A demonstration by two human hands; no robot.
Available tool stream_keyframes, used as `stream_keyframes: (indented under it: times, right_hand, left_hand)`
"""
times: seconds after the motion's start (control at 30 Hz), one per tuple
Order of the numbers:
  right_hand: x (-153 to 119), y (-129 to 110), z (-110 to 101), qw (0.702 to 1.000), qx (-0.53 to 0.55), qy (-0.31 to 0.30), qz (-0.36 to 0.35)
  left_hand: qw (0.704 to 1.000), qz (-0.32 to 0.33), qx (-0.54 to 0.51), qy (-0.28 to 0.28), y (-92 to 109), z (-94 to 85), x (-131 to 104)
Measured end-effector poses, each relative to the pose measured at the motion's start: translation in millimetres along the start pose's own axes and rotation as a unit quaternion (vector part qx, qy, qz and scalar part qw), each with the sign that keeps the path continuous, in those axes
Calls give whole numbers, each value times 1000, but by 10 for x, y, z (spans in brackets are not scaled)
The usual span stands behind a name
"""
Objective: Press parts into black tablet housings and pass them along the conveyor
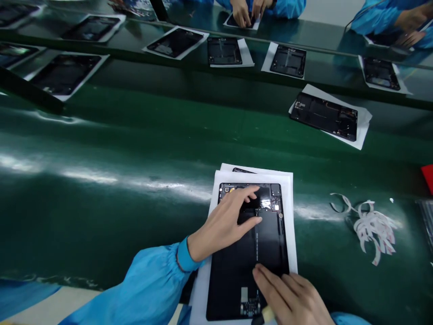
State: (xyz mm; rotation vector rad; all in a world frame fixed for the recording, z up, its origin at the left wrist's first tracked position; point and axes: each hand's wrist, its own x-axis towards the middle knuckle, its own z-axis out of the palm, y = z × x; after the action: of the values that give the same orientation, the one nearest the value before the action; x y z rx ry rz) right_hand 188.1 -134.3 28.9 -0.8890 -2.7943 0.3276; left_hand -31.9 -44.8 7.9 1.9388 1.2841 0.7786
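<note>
A black tablet housing [237, 262] with small circuit parts lies on white sheets [287, 194] near the front of the green bench. Over its upper part is my left hand [226, 221], thumb and fingers apart, holding nothing. My right hand [291, 293] rests at the lower right of the housing, its fingertips on the middle strip [257, 243]. Under that palm a yellow and black object [267, 314] shows in part, and my right fingers are closed around it. Another dark housing edge peeks out beneath the top sheet.
Curled white strips [375, 230] lie to the right. A second housing [324, 115] sits on paper at the back right. More housings line the raised shelf [135, 58], with a dark post [30, 90] at left. Across the bench, people in blue sleeves handle devices. A red object [428, 178] is at the right edge.
</note>
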Motion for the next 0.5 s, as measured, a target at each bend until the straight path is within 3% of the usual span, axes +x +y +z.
stream_keyframes:
  times: [0.13, 0.2, 0.37, 0.5]
  right_hand:
    - [148, 84, 53, 999, -13, 1, 32]
    - [272, 209, 57, 998, -2, -4, 65]
    - [524, 469, -17, 994, 25, -6, 105]
    - [503, 501, -68, 988, 77, 1, 131]
  left_hand:
    - [993, 6, -40, 108, 69, -97, -151]
    - [994, 16, -2, 107, 116, -127, -291]
    - [986, 114, 121, 6, 245, -34, -710]
    - [962, 164, 197, -96, 348, 68, -930]
